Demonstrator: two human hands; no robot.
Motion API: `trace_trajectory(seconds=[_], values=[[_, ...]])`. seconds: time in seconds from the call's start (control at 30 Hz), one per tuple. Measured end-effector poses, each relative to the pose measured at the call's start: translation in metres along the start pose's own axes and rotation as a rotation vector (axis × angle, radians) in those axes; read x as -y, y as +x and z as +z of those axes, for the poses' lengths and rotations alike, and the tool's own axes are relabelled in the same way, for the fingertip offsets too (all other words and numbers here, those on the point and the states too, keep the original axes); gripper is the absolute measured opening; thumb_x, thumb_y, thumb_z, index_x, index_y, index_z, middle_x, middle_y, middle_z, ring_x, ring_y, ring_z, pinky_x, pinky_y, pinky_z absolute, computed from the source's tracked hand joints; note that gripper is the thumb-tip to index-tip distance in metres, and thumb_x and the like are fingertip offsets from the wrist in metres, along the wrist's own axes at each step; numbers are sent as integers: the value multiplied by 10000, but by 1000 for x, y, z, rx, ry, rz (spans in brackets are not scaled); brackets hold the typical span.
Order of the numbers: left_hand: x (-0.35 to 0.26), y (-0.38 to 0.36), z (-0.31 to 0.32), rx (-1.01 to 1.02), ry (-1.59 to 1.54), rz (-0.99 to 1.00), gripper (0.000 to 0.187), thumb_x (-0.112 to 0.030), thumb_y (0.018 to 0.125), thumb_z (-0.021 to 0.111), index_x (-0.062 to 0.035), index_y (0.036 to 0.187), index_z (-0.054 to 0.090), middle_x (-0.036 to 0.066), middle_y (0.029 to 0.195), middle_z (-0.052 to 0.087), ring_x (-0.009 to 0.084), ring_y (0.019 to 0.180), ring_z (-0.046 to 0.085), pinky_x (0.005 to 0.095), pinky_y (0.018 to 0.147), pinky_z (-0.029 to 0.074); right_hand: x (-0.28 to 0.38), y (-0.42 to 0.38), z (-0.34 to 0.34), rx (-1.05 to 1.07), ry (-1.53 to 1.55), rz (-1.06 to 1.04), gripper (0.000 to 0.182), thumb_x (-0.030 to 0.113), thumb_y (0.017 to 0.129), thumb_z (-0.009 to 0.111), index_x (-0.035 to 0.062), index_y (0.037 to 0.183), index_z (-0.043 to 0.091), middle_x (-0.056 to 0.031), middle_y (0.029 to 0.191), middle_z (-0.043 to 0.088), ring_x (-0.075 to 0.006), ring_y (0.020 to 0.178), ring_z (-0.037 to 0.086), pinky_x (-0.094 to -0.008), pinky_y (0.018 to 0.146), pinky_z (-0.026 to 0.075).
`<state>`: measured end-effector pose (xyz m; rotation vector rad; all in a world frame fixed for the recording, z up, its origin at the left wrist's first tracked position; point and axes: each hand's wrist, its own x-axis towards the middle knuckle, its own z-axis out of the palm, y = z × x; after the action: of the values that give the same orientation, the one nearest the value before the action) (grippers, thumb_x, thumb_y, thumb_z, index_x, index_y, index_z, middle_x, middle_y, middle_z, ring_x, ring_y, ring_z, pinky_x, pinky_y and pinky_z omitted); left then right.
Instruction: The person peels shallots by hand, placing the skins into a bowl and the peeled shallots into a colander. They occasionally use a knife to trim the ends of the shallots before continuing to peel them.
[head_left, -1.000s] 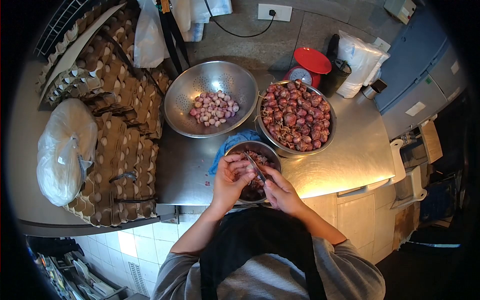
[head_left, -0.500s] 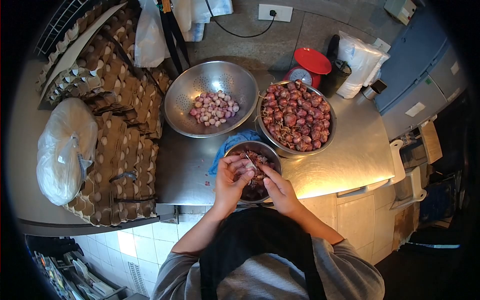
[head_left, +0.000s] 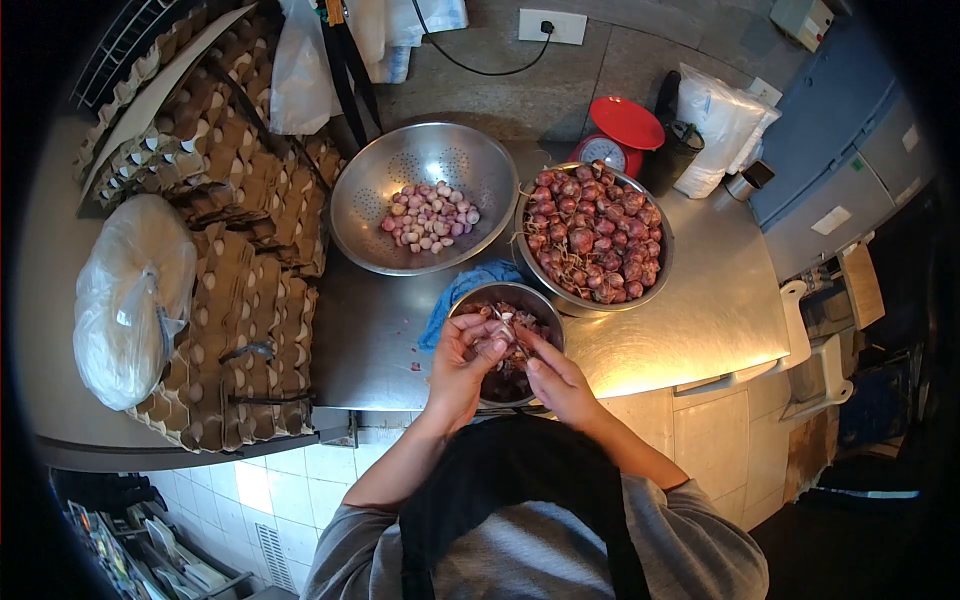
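Both hands meet over a small steel bowl (head_left: pixel 545 299) of reddish-brown peelings. My left hand (head_left: pixel 470 362) is closed around a small pale shallot (head_left: pixel 504 330), partly hidden by the fingers. My right hand (head_left: pixel 556 378) is closed too, its fingertips touching the shallot from the other side; whatever it pinches is too small to name. Behind the bowl to the left, a perforated steel colander (head_left: pixel 365 222) holds peeled shallots (head_left: pixel 428 216). Unpeeled red shallots (head_left: pixel 592 232) with dry roots fill a large bowl (head_left: pixel 662 284) on the right.
A blue cloth (head_left: pixel 441 312) lies beside the small bowl. Stacked egg trays (head_left: pixel 225 330) and a white plastic bag (head_left: pixel 135 300) stand at the left. A red scale (head_left: pixel 612 150), a white package (head_left: pixel 712 125) and a metal cup (head_left: pixel 752 178) are at the back right.
The fingers of both hands have shifted slightly around the shallot. My right hand's fingers have drawn down and in a little. The bowls and colander look unmoved.
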<state>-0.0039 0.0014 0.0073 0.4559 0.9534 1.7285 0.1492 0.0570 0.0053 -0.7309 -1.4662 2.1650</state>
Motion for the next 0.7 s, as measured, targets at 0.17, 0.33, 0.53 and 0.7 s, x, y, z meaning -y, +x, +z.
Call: trace_trajectory(seconds=[0.17, 0.33, 0.53, 0.7], values=[[2, 0, -1, 1, 43, 18, 380, 47, 788, 595, -37, 1100, 395, 101, 1029, 508, 152, 942, 530, 274, 845, 472, -16, 10, -2, -54, -239, -197, 393, 161, 941, 392, 56, 1319, 356, 27, 781, 409, -42, 609, 367, -179, 548, 292], [4, 0, -4, 44, 34, -1, 309, 1, 825, 567, -56, 1089, 418, 93, 1085, 525, 169, 973, 548, 310, 852, 472, -4, 7, -4, -108, -117, -29, 378, 153, 941, 394, 35, 1300, 385, -83, 1181, 506, -138, 1029, 485, -254, 908, 364], [-3, 0, -1, 47, -63, -114, 223, -74, 875, 520, -59, 1082, 439, 77, 1102, 532, 185, 977, 555, 333, 851, 474, 4, 7, -6, -188, -111, 73, 360, 161, 936, 405, 24, 1269, 421, -119, 1150, 542, -194, 1068, 511, -276, 929, 364], [-1, 1, -3, 38, -273, -296, 197, -91, 868, 539, -80, 1059, 491, 53, 1042, 556, 166, 958, 558, 307, 823, 476, -7, 8, 1, -234, -557, -336, 370, 175, 925, 430, 18, 1261, 423, -155, 1200, 521, -221, 1122, 494, -277, 938, 357]])
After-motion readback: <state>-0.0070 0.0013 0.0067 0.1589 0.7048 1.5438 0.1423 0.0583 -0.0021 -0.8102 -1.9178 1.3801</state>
